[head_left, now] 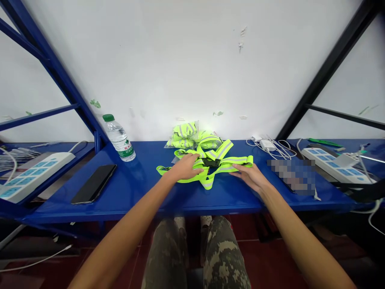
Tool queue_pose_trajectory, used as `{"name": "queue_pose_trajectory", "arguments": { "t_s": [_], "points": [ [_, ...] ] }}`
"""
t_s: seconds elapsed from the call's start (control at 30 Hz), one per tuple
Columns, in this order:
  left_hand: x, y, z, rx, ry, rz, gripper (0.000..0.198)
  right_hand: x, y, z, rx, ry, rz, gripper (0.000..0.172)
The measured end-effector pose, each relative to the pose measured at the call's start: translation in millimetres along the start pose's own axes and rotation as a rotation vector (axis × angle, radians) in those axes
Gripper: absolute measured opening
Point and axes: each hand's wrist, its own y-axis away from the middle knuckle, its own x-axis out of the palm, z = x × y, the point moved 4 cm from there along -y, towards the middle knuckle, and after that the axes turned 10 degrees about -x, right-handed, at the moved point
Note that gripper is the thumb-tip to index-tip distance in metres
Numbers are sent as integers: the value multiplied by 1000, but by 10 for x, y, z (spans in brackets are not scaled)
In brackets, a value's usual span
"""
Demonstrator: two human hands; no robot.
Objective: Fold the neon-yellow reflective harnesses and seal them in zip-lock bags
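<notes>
The left hand (187, 166) lies over the left part of a tangle of yellow-green reflective straps (230, 160), thumb and fingers a little apart; its palm side is hidden, so I cannot tell whether it grips a strap or only presses on it. The right hand (251, 176) has the right end of the same straps pinched between thumb and fingers, the lower fingers partly covered by the band. The straps lie on the blue table (144, 192) between the hands, around a black buckle (211, 162) whose fastening is too small to make out. Just behind, clear bags (184, 131) hold more yellow-green material, the right one partly covered by a raised strap. To the right, white cables (282, 150) tangle near the wall, and a pixelated patch masks a flat object (296, 176). To the left stand a tilted-looking bottle (120, 138) and, nearer, a dark phone (94, 184). A power strip (36, 174) is cut off at the left edge; below, the table hides part of the shoes (179, 222).
</notes>
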Motion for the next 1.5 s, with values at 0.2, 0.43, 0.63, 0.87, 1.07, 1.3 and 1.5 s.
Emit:
{"name": "queue_pose_trajectory", "arguments": {
  "t_s": [0.2, 0.43, 0.63, 0.87, 1.07, 1.3, 1.5],
  "points": [
    [268, -171, -33, -9, 57, -48, 55, -198, 66, 293, -118, 245, 43, 59],
    [370, -163, -57, 51, 187, -192, 55, 449, -56, 428, -665, 1220, 313, 24],
    [514, -69, -23, 36, 225, -221, 55, 755, -315, 73, -531, 1512, 524, 31],
    [464, -18, -34, 76, 234, -271, 49, 650, -411, 34, -542, 1446, 596, 31],
    [295, -10, -72, 63, 326, -321, 48, 612, -278, 147, -537, 1435, 534, 56],
    [-90, -98, 120, -199, 621, -409, 49, 615, -225, 288, -626, 1651, 344, 56],
    [-836, 43, 708, -457, 684, -1125, 37, -25, -432, 712, -694, 1508, -42, 49]
  ]
}}
